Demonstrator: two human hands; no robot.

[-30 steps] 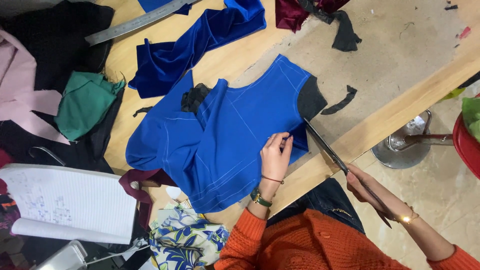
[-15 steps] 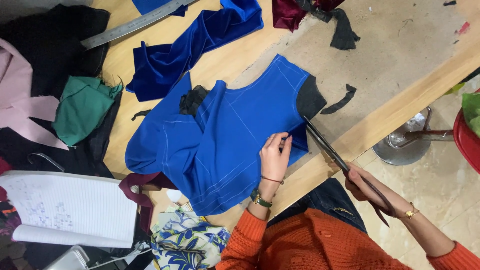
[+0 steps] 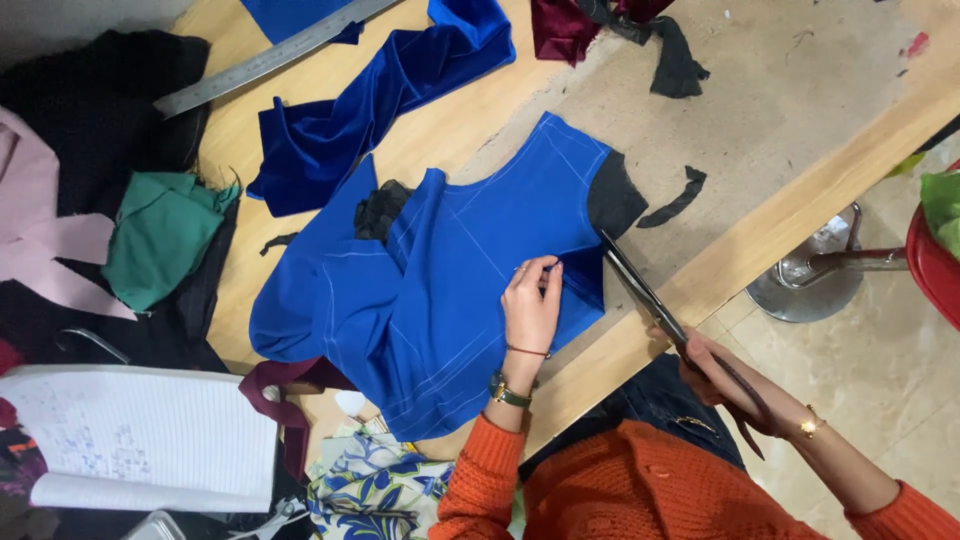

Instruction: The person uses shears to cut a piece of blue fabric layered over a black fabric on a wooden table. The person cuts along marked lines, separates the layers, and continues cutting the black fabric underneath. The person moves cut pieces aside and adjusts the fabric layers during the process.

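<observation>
Two hands work at the near edge of the desk [image 3: 800, 215]. The right hand [image 3: 712, 362], at about four o'clock in the view, has its grip closed around the handles of a pair of long dark scissors [image 3: 650, 300]; the blades run up toward eleven o'clock and their tips meet the right-hand edge of the blue fabric piece [image 3: 440, 290], just below a black fabric patch [image 3: 612, 195] at the piece's corner. How far the blades are parted cannot be told. A thin bracelet sits on that wrist.

The left hand [image 3: 532, 305], near the centre, lies palm down on the blue fabric piece, just to the nine o'clock side of the blades, its fingers curled and pressing the cloth flat rather than clasping anything. A watch and a thin red band circle the wrist, and both arms wear orange knit sleeves.

The blue fabric piece lies spread over the middle of the desk, marked with pale lines. At seven o'clock lie a floral printed cloth [image 3: 370, 485] and an open lined notebook [image 3: 140, 440]. At nine o'clock sits a green folded cloth [image 3: 160, 235]. Toward twelve o'clock lie a crumpled strip of blue velvet [image 3: 380, 110], a metal ruler [image 3: 260, 62] and some dark red fabric [image 3: 565, 25]. A small black scrap [image 3: 675, 197] rests at two o'clock.
</observation>
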